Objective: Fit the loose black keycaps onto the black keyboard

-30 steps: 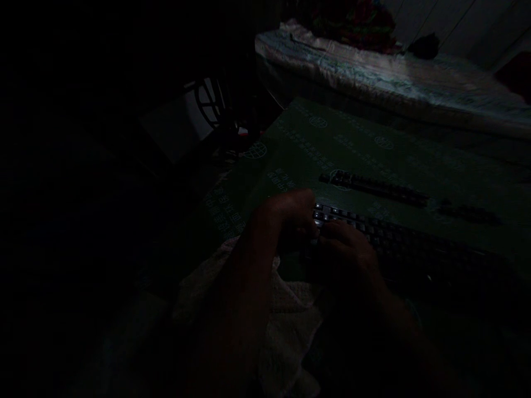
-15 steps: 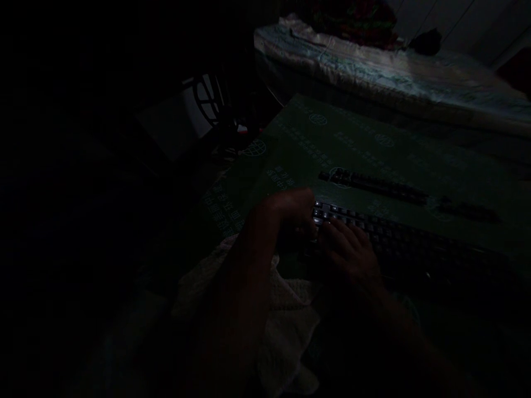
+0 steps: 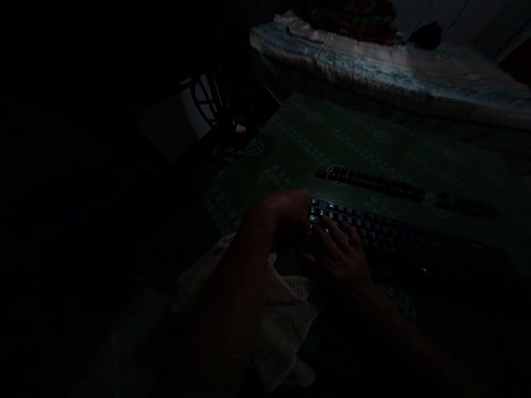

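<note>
The scene is very dim. A dark keyboard lies on a green printed mat. My left hand is curled at the keyboard's left end, fingers bent down against its corner; what they grip is hard to see. Just to the right, my right hand rests on the leftmost keys with its fingers stretched forward and slightly apart. Beyond the keyboard a long dark strip of keys lies on the mat.
A pale towel lies bunched under my forearms at the mat's near edge. A covered mattress runs along the back. A white object with a dark wire grille stands left of the mat. The left side is black.
My right hand's fingers have uncurled and stretched onto the keys. My left hand stays curled at the keyboard's end. The view has drifted slightly.
</note>
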`<state>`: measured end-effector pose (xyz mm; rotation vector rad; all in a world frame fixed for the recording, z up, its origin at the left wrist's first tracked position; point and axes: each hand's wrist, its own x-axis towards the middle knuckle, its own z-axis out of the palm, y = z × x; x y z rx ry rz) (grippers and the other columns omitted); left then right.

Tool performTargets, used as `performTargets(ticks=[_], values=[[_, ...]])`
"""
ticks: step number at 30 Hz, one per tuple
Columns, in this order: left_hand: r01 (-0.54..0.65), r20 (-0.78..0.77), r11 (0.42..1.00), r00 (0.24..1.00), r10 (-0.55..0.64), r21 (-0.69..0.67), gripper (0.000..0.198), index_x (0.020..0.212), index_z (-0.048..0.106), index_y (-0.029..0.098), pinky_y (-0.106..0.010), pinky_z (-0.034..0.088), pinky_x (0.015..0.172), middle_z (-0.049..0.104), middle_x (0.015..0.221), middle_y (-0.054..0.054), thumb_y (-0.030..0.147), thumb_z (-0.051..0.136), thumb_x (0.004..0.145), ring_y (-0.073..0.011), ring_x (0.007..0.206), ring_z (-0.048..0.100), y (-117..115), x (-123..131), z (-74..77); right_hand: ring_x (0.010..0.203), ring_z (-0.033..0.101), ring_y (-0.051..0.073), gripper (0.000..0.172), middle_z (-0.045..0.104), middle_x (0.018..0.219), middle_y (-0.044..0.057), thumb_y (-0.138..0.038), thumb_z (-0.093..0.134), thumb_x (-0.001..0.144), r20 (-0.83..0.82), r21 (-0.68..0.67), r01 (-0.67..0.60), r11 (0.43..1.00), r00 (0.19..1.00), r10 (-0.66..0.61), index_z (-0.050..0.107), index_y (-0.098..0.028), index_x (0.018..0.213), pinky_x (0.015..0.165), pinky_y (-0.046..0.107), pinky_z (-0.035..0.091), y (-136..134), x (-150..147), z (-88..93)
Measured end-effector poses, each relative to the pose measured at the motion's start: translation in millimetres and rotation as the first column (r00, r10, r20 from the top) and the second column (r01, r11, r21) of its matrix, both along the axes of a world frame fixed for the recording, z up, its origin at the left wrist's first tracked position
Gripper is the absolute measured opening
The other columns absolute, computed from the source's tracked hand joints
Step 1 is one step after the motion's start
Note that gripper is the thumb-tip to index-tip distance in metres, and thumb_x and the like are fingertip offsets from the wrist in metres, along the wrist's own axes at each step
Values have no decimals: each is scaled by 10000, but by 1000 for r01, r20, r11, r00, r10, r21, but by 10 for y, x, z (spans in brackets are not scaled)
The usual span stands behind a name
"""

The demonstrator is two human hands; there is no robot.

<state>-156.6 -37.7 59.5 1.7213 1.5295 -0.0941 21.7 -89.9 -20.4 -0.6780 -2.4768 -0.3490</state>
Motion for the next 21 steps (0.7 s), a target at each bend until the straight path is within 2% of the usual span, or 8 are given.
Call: performTargets(ticks=[6, 10, 14, 21], values=[[-24, 52, 998, 998, 27, -66, 144, 598, 571, 150, -206, 329, 470, 567, 542, 17, 219, 695, 573, -106, 525, 496, 12, -20, 24, 1241, 469, 289, 268, 629, 1184, 151, -289, 578, 861, -85, -36, 47, 998, 995, -50, 612, -123, 1069, 1021, 475, 360, -27, 83, -24], [-61, 111, 992, 991, 73, -112, 151, 640, 570, 167, -206, 347, 484, 596, 587, 26, 213, 697, 573, -110, 544, 524, 5, -53, -2, 1220, 496, 278, 232, 643, 1158, 144, -285, 596, 850, -174, -30, 60, 998, 983, -65, 596, -162, 1046, 1007, 471, 379, -27, 149, -16], [-87, 71, 983, 993, 99, -159, 113, 605, 568, 170, -201, 348, 486, 582, 554, 36, 192, 679, 594, -106, 533, 518, -3, -52, 1, 1220, 494, 284, 206, 643, 1148, 153, -300, 598, 844, -181, -55, 51, 997, 982, -60, 603, -169, 1002, 997, 477, 388, -20, 160, -25], [-86, 49, 984, 994, 94, -156, 124, 599, 580, 168, -209, 326, 479, 570, 545, 34, 197, 700, 595, -104, 528, 504, -9, -18, 33, 1238, 470, 303, 225, 637, 1141, 184, -272, 632, 819, -177, -59, 27, 998, 984, -37, 596, -139, 997, 978, 497, 400, -16, 162, -43]])
